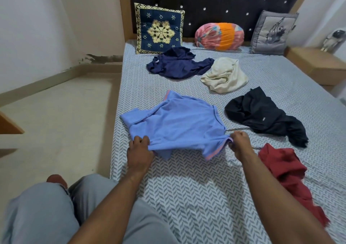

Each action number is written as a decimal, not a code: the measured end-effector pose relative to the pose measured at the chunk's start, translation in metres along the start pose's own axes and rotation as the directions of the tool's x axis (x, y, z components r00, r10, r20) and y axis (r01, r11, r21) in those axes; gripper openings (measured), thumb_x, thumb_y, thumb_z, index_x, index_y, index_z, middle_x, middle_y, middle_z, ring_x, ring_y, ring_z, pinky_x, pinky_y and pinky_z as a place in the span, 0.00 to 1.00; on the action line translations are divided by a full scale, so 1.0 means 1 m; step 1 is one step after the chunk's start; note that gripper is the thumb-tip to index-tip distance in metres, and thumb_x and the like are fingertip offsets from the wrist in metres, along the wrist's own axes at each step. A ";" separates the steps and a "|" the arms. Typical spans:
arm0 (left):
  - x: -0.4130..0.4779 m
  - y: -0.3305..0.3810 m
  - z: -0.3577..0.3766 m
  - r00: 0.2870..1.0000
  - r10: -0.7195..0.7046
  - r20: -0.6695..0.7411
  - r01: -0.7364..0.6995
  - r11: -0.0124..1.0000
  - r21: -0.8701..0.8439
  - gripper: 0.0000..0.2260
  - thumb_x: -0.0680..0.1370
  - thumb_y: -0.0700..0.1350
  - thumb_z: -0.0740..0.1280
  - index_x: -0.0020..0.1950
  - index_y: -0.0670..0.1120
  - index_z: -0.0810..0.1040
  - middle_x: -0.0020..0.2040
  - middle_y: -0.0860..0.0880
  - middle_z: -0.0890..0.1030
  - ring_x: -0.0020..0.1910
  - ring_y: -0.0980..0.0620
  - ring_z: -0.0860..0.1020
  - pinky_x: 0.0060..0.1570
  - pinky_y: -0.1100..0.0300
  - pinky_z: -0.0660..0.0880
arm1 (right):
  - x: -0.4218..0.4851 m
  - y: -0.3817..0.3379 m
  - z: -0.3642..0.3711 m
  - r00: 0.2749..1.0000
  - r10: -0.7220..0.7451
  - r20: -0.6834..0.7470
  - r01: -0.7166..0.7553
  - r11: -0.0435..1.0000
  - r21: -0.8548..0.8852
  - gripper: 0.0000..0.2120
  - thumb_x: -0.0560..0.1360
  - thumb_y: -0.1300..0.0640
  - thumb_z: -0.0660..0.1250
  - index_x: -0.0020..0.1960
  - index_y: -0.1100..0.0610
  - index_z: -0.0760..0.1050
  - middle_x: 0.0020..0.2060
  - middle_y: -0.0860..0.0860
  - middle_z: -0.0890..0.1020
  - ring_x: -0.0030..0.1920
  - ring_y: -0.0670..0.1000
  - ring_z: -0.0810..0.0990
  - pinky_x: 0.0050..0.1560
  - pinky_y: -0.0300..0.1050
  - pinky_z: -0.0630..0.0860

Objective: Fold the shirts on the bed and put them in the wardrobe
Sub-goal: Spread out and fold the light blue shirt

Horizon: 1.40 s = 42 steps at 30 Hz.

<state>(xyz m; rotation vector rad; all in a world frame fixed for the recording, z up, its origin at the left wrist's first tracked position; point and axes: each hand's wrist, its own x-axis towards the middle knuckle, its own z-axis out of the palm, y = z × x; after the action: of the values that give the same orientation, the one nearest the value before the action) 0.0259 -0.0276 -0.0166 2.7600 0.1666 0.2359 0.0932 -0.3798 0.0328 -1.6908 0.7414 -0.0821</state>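
While both arms reach out over the bed (187, 197), the light blue shirt (177, 124) lies spread on the patterned sheet near the bed's left edge, and both hands have it by its near end. The left hand (139, 150) grips the near left edge, fingers curled over the fabric and bunching it. The right hand (240, 142) pinches the near right corner by a sleeve with an orange-trimmed hem, fingers tucked in tight round the cloth. That near edge is lifted a little off the sheet, a shadow showing beneath it, while the far part rests flat. Four more shirts lie crumpled on the bed: a red shirt (286, 172) just beside the right forearm, a black shirt (265, 114) beyond the right hand, a cream shirt (224, 75) farther up, and a navy shirt (177, 64) to its left, the two touching or nearly so. Against the dark studded headboard (224, 0) stand a navy embroidered cushion (159, 28), a pink and orange bolster (219, 36) and a grey cushion (271, 32). A wooden bedside table (314, 64) sits off to the right. The person's grey-trousered legs (46, 215) fill the lower left, at the near left corner of the bed.
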 end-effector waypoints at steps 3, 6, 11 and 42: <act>0.015 0.010 -0.020 0.986 -0.061 -0.155 0.038 0.989 -0.144 0.11 0.67 0.42 0.65 0.48 0.47 0.76 0.46 0.43 0.74 0.46 0.39 0.75 0.37 0.48 0.74 | 0.004 0.001 -0.020 0.997 0.030 -0.070 -0.029 0.999 0.014 0.11 0.74 0.66 0.61 0.53 0.54 0.70 0.36 0.54 0.73 0.32 0.49 0.70 0.29 0.38 0.69; 0.027 0.014 -0.035 0.956 -0.065 -0.285 0.007 0.980 -0.200 0.13 0.66 0.42 0.57 0.46 0.46 0.78 0.44 0.44 0.77 0.45 0.39 0.75 0.38 0.49 0.74 | -0.001 0.010 -0.026 0.985 0.005 -0.174 -0.021 0.996 -0.090 0.16 0.64 0.58 0.63 0.52 0.54 0.72 0.40 0.61 0.78 0.29 0.54 0.73 0.29 0.42 0.72; 0.015 -0.009 -0.026 0.987 0.058 -0.148 -0.098 0.956 -0.277 0.07 0.63 0.42 0.57 0.36 0.49 0.72 0.37 0.48 0.77 0.42 0.43 0.74 0.37 0.53 0.67 | -0.030 0.028 -0.002 0.931 -0.311 -0.192 0.084 0.693 -0.716 0.22 0.66 0.62 0.68 0.60 0.54 0.72 0.57 0.60 0.74 0.57 0.64 0.74 0.54 0.57 0.71; 0.004 -0.071 -0.056 0.988 -0.129 0.082 0.135 0.988 -0.077 0.07 0.67 0.42 0.63 0.43 0.48 0.77 0.45 0.45 0.76 0.46 0.41 0.76 0.41 0.53 0.73 | -0.041 0.018 0.041 0.871 -0.243 0.426 0.415 -0.097 -0.905 0.12 0.76 0.58 0.61 0.56 0.53 0.79 0.54 0.52 0.79 0.61 0.58 0.75 0.57 0.55 0.71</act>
<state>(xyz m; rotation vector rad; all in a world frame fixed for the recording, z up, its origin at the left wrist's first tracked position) 0.0131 0.0584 0.0096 2.6583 0.3115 0.0995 0.0714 -0.3251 0.0190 -3.3168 0.0746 0.3240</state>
